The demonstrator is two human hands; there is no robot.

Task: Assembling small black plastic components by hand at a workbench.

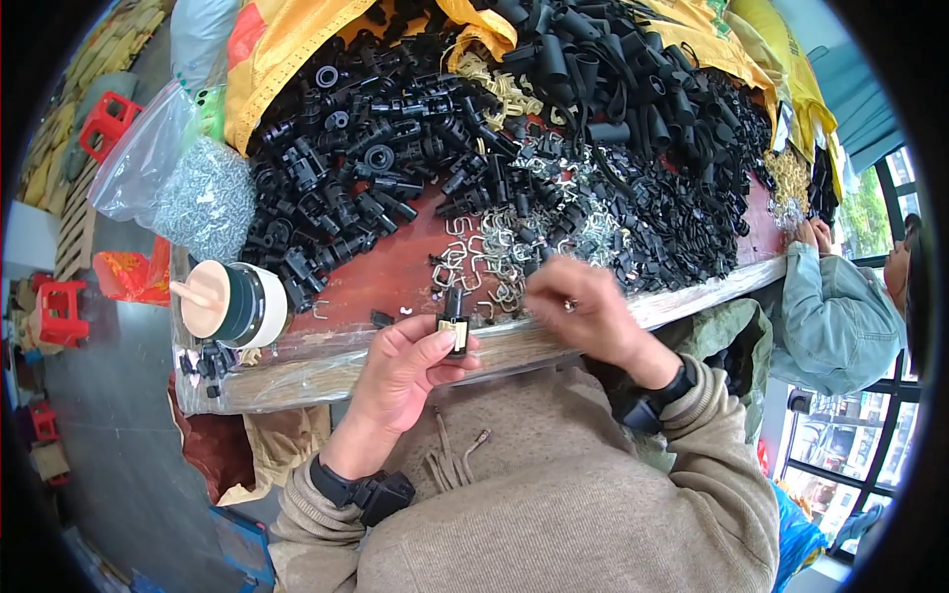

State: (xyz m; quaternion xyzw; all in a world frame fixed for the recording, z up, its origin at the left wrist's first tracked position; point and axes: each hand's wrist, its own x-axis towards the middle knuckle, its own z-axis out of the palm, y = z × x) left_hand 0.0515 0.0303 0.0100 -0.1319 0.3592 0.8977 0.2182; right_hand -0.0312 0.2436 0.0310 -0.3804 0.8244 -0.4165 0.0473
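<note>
Close to the table's front edge, my left hand (395,374) is closed on a small black plastic fitting (454,322). A pale brass-coloured strip lies along its side under my thumb. To the right, my right hand (591,308) hovers by the edge with its fingers curled, and a tiny shiny metal piece (570,305) shows in it. Just beyond my hands lie bent silver metal hooks (460,259), several of them loose on the red tabletop (371,282). Behind my right hand is a heap of small black clips (682,222).
Black plastic fittings (341,163) pile up at back left, black tubes (583,69) at back right. A lidded jar (237,304) and a bag of screws (206,198) stand left. Another person's sleeve (835,316) is at the right end. Red stools (61,312) stand on the floor.
</note>
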